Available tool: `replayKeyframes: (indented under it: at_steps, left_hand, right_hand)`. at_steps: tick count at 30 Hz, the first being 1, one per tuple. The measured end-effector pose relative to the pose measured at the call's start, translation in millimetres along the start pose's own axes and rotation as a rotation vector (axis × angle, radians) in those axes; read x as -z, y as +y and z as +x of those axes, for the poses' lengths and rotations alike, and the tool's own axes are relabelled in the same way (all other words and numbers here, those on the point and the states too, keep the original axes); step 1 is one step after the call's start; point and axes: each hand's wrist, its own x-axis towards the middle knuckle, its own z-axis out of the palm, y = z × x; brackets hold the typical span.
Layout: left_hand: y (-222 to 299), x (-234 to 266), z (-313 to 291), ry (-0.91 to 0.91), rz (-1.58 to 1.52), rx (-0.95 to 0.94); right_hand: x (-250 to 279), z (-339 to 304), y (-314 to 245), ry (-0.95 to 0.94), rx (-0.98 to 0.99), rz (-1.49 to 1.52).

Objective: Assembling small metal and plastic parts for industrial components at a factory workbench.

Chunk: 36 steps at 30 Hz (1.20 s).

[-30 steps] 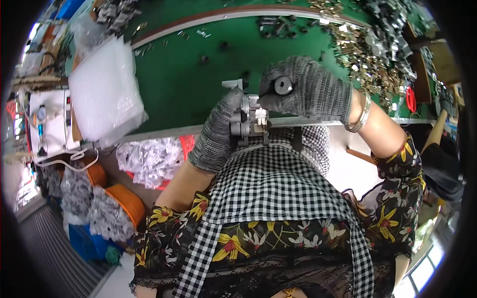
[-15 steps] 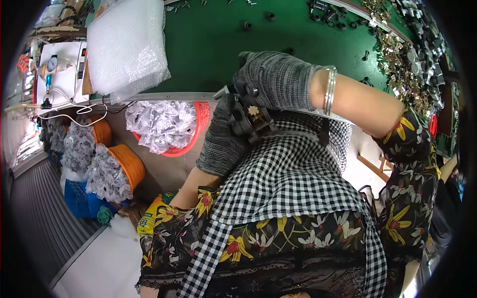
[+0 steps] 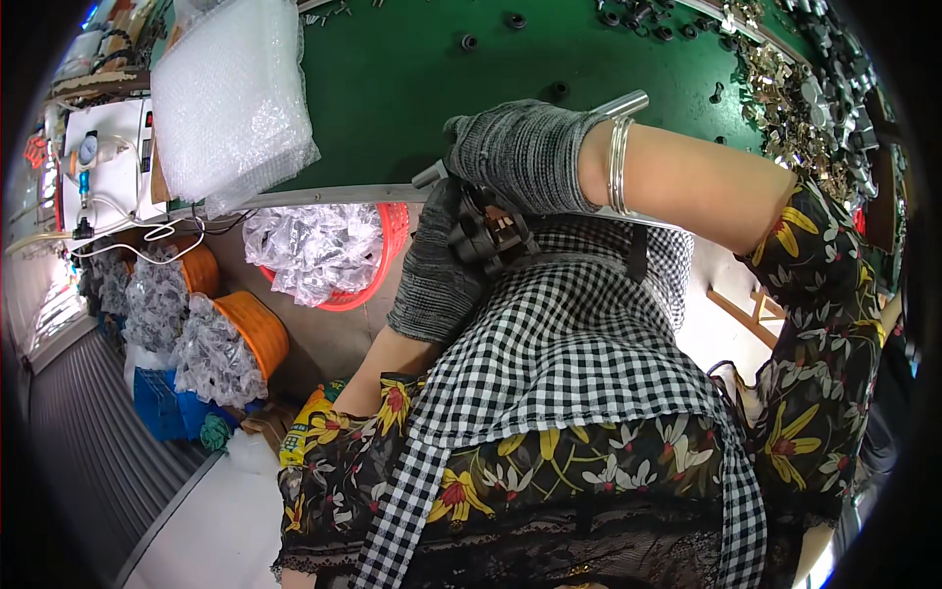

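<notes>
My left hand (image 3: 432, 280), in a grey knit glove, is closed around a dark metal fitting (image 3: 481, 236) with a copper-coloured inside, held at the table edge in front of my apron. Over its top lies my gloved right hand (image 3: 520, 152), fingers curled and mostly hidden. Past the right wrist a silver metal rod (image 3: 625, 104) sticks out, apparently gripped in that hand. A silver end (image 3: 429, 176) also shows left of the fingers; whether both are one piece I cannot tell.
On the green table (image 3: 392, 108) lie bubble wrap (image 3: 231, 103), small black rings (image 3: 516, 20) and a heap of brassy metal pieces (image 3: 775, 93). Below stand a red basket (image 3: 395, 236) and orange baskets (image 3: 257, 339) of bagged parts. A white box with a gauge (image 3: 88, 147) is at left.
My right hand has shifted slightly left and turned, and the silver rod now shows beyond its wrist. The left hand keeps hold of the dark fitting, which has tilted a little.
</notes>
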Motion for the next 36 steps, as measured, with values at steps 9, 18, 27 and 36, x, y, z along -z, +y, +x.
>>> replayKeyframes:
  at_steps: [9, 18, 27, 36]
  left_hand:
    - [0.7, -17.8, 2.1, -0.027, 0.182, 0.018]
    - [2.5, -21.6, 0.6, 0.158, -0.524, 0.244]
    - [-10.5, -11.2, 7.8, 0.116, -0.523, 0.099]
    - [-19.3, -6.7, 22.8, 0.199, -0.567, 0.17]
  right_hand:
    - [-17.2, 6.9, 19.4, 0.049, -0.036, 0.028]
    - [34.5, -39.8, -5.1, 0.697, 0.195, 0.131]
    - [-17.8, -9.8, -38.2, 1.333, 0.584, 0.924]
    - [-2.6, -20.8, -40.4, 1.123, 0.545, 0.772]
